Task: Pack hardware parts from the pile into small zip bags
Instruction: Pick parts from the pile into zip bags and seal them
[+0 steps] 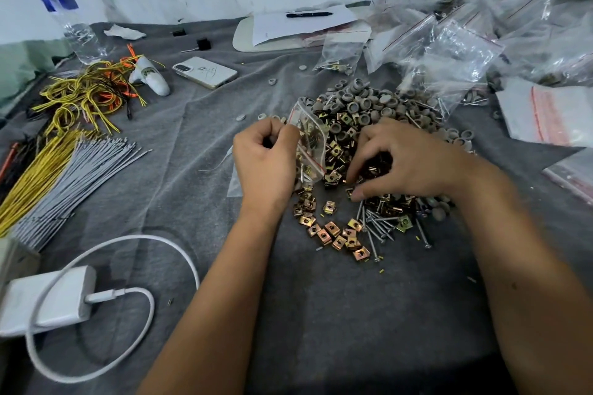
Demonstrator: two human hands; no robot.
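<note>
Hardware pile (369,144) at frame centre: brass clips and nails nearest, grey caps farther back. Right hand (407,160) claws into the clips, fingers curled around some. Left hand (266,160) pinches a small zip bag (309,141) at the pile's left edge.
</note>
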